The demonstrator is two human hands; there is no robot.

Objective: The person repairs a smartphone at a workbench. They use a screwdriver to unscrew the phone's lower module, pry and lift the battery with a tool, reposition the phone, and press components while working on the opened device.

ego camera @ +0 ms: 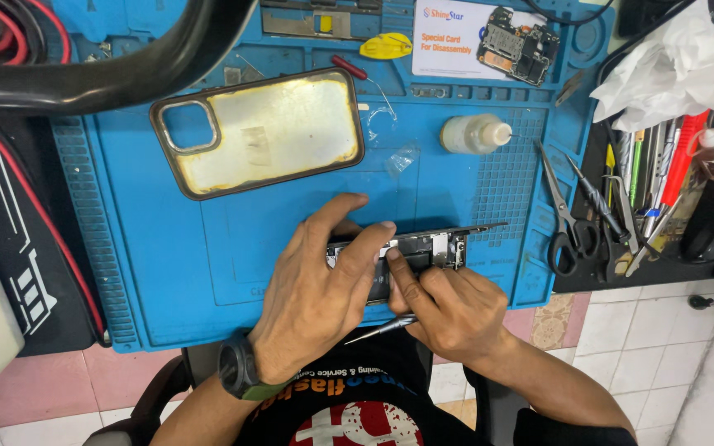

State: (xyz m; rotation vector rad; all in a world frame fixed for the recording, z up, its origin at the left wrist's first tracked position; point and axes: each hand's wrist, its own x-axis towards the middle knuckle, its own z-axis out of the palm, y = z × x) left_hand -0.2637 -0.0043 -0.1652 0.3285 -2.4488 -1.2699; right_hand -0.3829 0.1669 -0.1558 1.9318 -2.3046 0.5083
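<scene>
On the blue mat's (167, 272) near edge an opened phone (423, 252) is pinned flat by left hand (316, 297) fingers – steadied – while a metal tool (378, 330) is gripped in the right hand (448, 310), fingertip pressed on the board.

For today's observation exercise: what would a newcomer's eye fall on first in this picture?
First, the two hands at the middle: the left hand presses on an opened phone while the right hand holds metal tweezers. Next, the yellowed clear phone case lying on the blue work mat above them. Scissors lie at the mat's right edge.
</scene>
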